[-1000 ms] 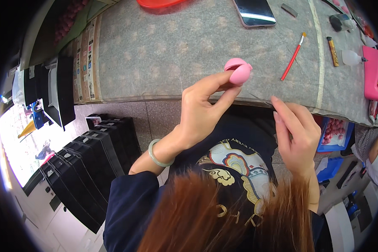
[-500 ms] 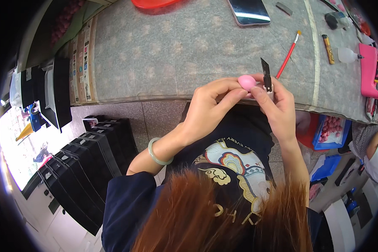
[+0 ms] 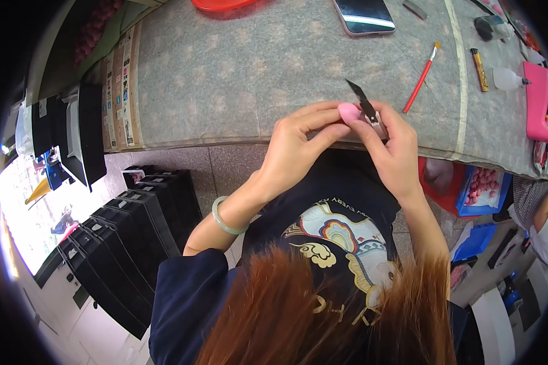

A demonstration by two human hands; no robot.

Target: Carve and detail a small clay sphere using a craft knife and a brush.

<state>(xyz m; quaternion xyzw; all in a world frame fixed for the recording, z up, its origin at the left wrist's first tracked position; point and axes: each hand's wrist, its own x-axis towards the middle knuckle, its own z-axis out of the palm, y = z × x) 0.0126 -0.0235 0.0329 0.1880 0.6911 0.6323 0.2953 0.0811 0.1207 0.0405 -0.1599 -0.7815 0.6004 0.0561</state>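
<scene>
My left hand [image 3: 295, 149] pinches a small pink rounded piece [image 3: 347, 112] between thumb and fingers, just over the near edge of the grey work table [image 3: 237, 73]. My right hand [image 3: 393, 149] grips a small craft knife [image 3: 364, 102] whose dark blade points up and away, its edge right beside the pink piece. Both hands meet in front of my chest. A pale green bangle [image 3: 225, 220] sits on my left wrist.
On the table lie a phone [image 3: 364, 14], a red paintbrush [image 3: 421, 77], a yellow tube [image 3: 479, 68], a small clear bottle [image 3: 506, 79], a pink case [image 3: 539, 100] and a red dish [image 3: 219, 3]. Black trays [image 3: 128, 243] stack on the floor at left. Another person's arm [image 3: 539, 213] shows at right.
My right hand rose from below the table edge, now holding the knife, and met the left hand. The pink piece dropped slightly toward the table edge and the blade now stands against it.
</scene>
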